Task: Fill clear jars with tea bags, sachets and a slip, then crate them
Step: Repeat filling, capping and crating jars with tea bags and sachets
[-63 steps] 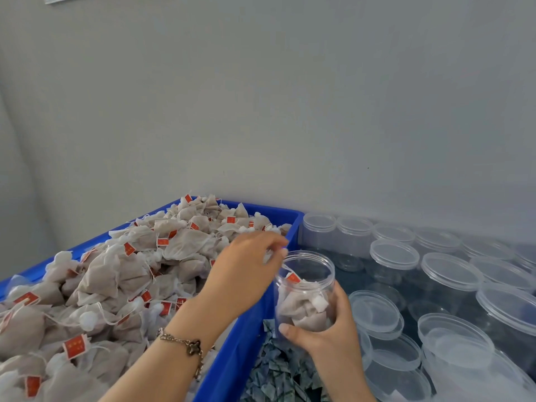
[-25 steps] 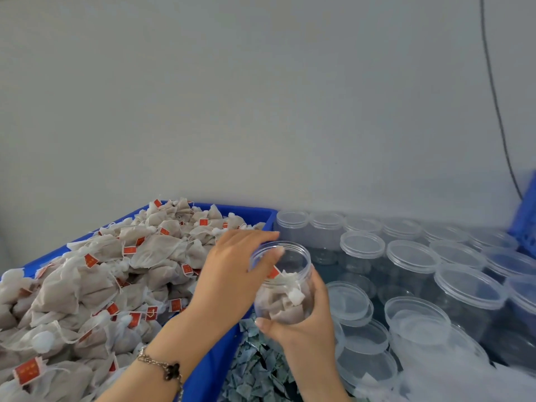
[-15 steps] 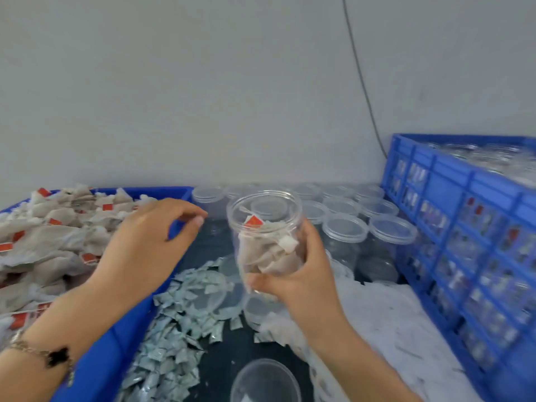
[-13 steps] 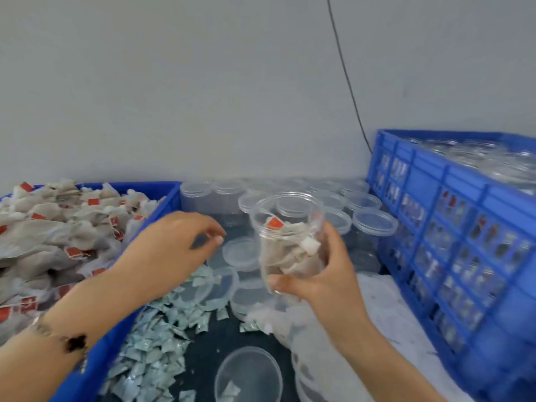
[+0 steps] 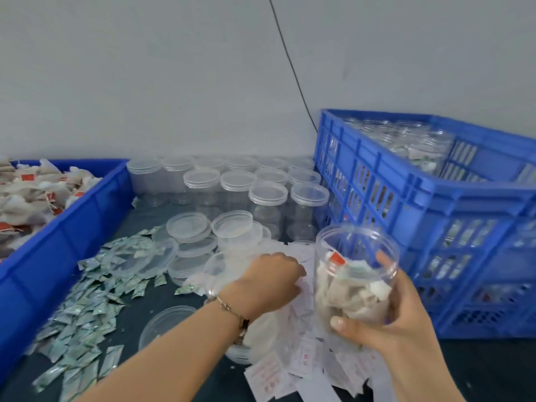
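A clear jar [image 5: 355, 274] is held upright in the right hand [image 5: 397, 323], thumb across its lower front and fingers wrapped round its far side, above the front right part of the worktop [image 5: 174, 297]. The jar is open at the top and partly filled with tea bags [image 5: 345, 297]; a red tag is seen against its inner wall.

The left hand [image 5: 272, 281] is reached across to the pile of slips [image 5: 293, 364], which is spread over the front middle of the worktop, just left of the jar. Its fingers are curled down onto the slips near the back of the pile; whether a slip is pinched cannot be told, since the fingertips are hidden behind the knuckles. A bracelet [image 5: 232, 314] is worn on the left wrist.

A heap of sachets [image 5: 87, 303] is scattered along the worktop's left side, against the wall of a blue bin [image 5: 58, 242] piled with more tea bags. Loose lids [image 5: 188, 227] are stacked in the middle of the worktop, and one more lies near the front edge. Lidded empty jars [image 5: 232, 184] are ranged along the back edge, by the wall. At the right edge a blue crate [image 5: 435, 198] is seen, with filled jars inside it at its far end
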Motion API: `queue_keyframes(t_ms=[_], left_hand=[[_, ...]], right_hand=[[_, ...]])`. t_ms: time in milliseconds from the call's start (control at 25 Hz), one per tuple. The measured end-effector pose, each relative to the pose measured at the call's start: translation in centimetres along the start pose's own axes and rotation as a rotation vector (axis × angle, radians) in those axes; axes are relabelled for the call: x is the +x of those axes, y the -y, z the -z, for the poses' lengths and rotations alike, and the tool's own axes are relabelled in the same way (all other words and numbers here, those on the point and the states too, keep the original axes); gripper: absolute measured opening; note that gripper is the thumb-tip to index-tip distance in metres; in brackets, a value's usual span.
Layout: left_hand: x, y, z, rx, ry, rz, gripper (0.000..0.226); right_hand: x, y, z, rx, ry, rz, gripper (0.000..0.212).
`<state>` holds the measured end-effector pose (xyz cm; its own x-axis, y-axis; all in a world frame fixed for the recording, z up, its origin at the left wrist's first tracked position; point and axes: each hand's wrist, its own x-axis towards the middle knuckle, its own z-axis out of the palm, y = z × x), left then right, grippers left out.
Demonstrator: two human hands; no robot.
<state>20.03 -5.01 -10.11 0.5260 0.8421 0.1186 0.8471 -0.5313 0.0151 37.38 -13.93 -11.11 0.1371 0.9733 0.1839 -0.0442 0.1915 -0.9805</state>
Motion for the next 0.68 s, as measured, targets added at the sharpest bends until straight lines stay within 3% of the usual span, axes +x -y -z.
queue_keyframes(t_ms=[240,560,680], left_hand=[[0.5,-1.3,-1.8,0.116,0.100,-0.064,0.030],[0.5,-0.9,-1.3,0.366,-0.034,-0.096,0.018],[0.6,-0.1,-0.2,0.028,-0.144,0.157,0.015]], right_hand=[[-1.9,-0.3,1.6,-0.026,0.094,-0.080,0.112],[-2.0,-0.2,1.3,-0.002,0.097,-0.090,0.105],[-2.3,-0.4,1.3,0.052,0.085,-0.130,0.105]])
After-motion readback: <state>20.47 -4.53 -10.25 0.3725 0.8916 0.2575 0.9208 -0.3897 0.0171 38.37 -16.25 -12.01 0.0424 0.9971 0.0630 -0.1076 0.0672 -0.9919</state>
